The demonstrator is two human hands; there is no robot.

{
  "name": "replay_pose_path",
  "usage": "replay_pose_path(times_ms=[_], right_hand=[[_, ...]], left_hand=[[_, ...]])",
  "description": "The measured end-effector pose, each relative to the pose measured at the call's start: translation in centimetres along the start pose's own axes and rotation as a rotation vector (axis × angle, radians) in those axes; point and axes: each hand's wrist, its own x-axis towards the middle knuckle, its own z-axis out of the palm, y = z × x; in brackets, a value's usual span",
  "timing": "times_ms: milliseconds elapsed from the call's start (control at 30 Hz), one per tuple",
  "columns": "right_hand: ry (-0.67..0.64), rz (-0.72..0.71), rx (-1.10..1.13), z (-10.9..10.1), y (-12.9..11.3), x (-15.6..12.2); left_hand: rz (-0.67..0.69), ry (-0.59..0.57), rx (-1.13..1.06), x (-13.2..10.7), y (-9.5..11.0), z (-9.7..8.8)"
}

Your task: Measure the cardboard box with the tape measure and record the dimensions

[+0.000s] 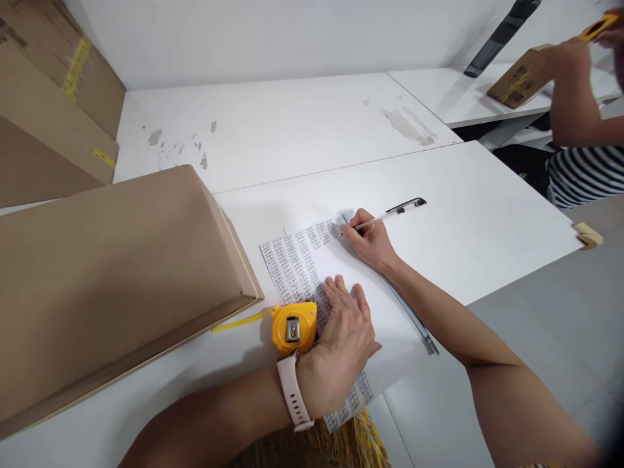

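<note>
My right hand (371,242) is closed around a pen (407,207), its tip down at the upper right of a sheet of paper (292,266). Columns of small handwriting fill the left side of the sheet. Flat on the paper lies my left hand (341,331), fingers stretched out, a pale watch strap on the wrist. Just left of that hand sits a yellow tape measure (294,327), a short length of its blade reaching toward a large cardboard box (121,279). Along the paper's right edge, partly under my right arm, runs a thin grey strip (409,312).
More cardboard boxes (53,97) are stacked at the back left against the wall. At the far right, another person's hands (568,62) hold a yellow tool by a small box (519,78). A wooden piece (587,235) sits at the table's right corner.
</note>
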Motion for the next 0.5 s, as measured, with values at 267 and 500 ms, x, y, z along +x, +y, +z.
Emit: replay_pose_path(times_ms=[267,500], right_hand=[[0.011,0.026,0.004,0.01,-0.15,-0.01],[0.015,0.035,0.01,0.03,-0.14,0.05]], left_hand=[[-0.019,0.04,-0.075,-0.08,0.05,0.1],[-0.006,0.018,-0.011,0.06,0.06,0.06]])
